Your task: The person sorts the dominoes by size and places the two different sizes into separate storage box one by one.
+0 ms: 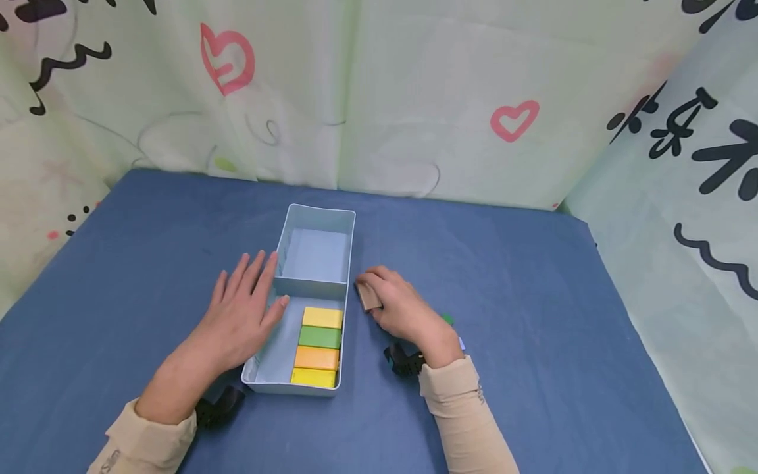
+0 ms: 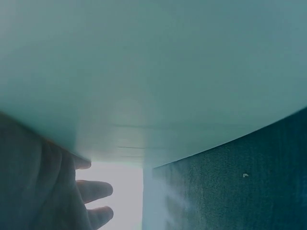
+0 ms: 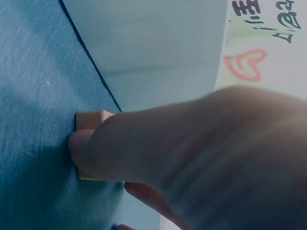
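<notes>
A light blue two-compartment box (image 1: 308,288) stands on the blue cloth. In its nearer compartment lie a pale yellow block (image 1: 322,317), a green block (image 1: 320,337), an orange block (image 1: 316,358) and a yellow block (image 1: 313,378), in a row along the right wall. My left hand (image 1: 239,316), fingers straight, lies over the box's left edge; the box wall (image 2: 153,76) fills much of the left wrist view. Just outside the right wall, my right hand (image 1: 401,306) pinches a tan block (image 1: 368,297). In the right wrist view, that tan block (image 3: 88,119) is down at the cloth.
Past the right wrist, a bit of a green thing (image 1: 447,319) and a purple one (image 1: 462,343) show, mostly hidden. Both wrists wear black devices. A pale printed curtain (image 1: 414,79) borders the blue-covered table (image 1: 503,283) at the back and sides.
</notes>
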The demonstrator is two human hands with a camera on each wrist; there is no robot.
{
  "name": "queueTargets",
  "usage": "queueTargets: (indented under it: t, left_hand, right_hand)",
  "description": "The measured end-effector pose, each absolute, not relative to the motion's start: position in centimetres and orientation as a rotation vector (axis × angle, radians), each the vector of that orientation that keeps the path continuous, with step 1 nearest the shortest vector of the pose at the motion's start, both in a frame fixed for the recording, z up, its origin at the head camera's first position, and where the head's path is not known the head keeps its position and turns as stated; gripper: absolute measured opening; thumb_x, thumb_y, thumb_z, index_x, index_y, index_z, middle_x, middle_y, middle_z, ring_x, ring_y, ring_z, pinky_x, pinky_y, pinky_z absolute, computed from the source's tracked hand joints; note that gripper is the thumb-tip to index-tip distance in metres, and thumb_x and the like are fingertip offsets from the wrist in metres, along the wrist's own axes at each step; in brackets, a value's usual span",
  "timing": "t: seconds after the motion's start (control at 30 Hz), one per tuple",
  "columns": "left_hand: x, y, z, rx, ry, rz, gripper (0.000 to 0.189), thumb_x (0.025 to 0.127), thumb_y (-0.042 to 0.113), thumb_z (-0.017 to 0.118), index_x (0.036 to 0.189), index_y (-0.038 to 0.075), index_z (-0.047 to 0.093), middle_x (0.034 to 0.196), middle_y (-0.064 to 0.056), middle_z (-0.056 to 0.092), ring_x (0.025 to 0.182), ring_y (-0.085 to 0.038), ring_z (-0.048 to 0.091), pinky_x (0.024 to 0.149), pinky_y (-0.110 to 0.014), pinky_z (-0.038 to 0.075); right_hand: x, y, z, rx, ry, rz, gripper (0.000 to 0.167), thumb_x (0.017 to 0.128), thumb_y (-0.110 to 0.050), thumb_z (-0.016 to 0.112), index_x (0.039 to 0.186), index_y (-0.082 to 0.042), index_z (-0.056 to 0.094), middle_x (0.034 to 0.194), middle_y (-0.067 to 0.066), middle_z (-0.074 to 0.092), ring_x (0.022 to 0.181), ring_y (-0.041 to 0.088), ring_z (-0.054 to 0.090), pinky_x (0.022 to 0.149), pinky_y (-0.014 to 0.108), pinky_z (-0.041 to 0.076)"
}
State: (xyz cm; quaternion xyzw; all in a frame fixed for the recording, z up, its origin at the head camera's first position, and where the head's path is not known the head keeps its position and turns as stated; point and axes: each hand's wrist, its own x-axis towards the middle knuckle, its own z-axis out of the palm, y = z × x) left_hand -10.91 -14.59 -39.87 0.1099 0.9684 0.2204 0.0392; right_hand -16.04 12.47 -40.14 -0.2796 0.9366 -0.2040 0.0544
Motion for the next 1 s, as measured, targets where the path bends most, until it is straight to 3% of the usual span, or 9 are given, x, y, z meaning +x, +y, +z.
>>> queueTargets:
  t: [0.23,0.5,1.0]
  left_hand:
    - [-10.77,-14.63,-39.78,0.330,2.956,0.677,0.074,0.105,0.040,0.041,0.161,0.010,0.004,0.165,-0.023,0.009,0.152,-0.046,0.003,0.117,-0.070,0.004]
    - [-11.02,-14.50,-39.78,0.324,2.971,0.672,0.074,0.105,0.040,0.042,0.161,0.011,0.004,0.165,-0.022,0.009,0.152,-0.045,0.003,0.117,-0.069,0.004]
    - [-11.01,-14.57,-39.77,0.323,2.952,0.688,0.074,0.105,0.043,0.040,0.161,0.012,0.002,0.166,-0.021,0.008,0.153,-0.044,0.001,0.117,-0.069,0.002]
  right_hand:
    - [-16.08,12.26,-40.31,-0.866,2.817,-0.591,0.054,0.087,0.002,0.069,0.138,-0.007,0.056,0.142,0.013,0.053,0.131,0.034,0.050,0.107,0.048,0.044]
    - [-16.20,11.94,-40.29,-0.935,2.852,-0.605,0.043,0.087,0.005,0.065,0.129,-0.003,0.062,0.130,0.015,0.059,0.118,0.033,0.057,0.099,0.046,0.050]
    - [-16.05,12.16,-40.01,-0.874,2.829,-0.595,0.050,0.086,0.003,0.070,0.134,-0.003,0.058,0.135,0.015,0.057,0.125,0.034,0.054,0.103,0.045,0.048]
